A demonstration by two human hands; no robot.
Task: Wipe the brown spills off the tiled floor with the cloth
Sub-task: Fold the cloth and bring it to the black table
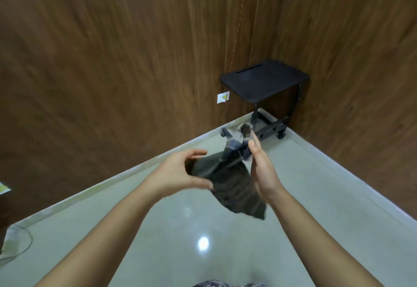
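Stands over a pale, glossy tiled floor (171,223) in the corner of a room lined with wood-grain wall panels (112,60). Reaches both bare forearms forward and holds a dark olive-brown cloth (232,187) up in the air between the hands, clear of the tiles. Grips the cloth's left end with the left hand (180,171), fingers curled over the top and thumb hooked underneath. Sets the right hand (262,171) edge-on against the cloth's other side, palm turned toward it, fingers (256,144) straight and close together, pointing toward the corner; cannot tell a pinch by the thumb from a mere touch there. Lets the lower part of the cloth hang in soft folds past the right wrist, blurred at its bottom corner. Faces a small black side table (264,81) on a wheeled base, tucked into the corner of the two walls. Sees a smeared grey shape (237,138) low by that table's base, just beyond the fingertips, too blurred to name. Takes in a small white plate with a yellow mark (223,97) on the wall beside the table, a thin dotted orange line (239,20) running up the wall, a loop of thin cable (31,240) on the floor at far left, a bright round glare (203,242) on the tiles between the forearms, and a strip of patterned fabric (228,284) at the bottom edge.
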